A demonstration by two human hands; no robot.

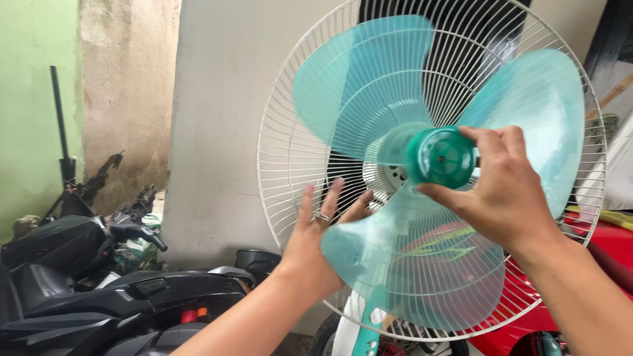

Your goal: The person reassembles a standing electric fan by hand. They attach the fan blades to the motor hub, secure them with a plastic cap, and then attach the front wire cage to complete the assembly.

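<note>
Fan blade (422, 264), thin springy translucent plastic before the white rear guard (290, 151), looks light but crackable, so my right hand (508, 191) pinches its green hub cap (440, 157) while my left hand (316, 244), fingers spread, steadies a lobe.

Fan stand (356, 329) cut off by bottom edge. Left palm (316, 244) partly hidden behind translucent lower blade (422, 277). Motor housing (389, 175) mostly hidden behind blade hub (440, 157). Red vehicle (606, 250) cropped at right.

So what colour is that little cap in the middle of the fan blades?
The cap is teal green, darker than the pale translucent blades; the head view shows it.
</note>
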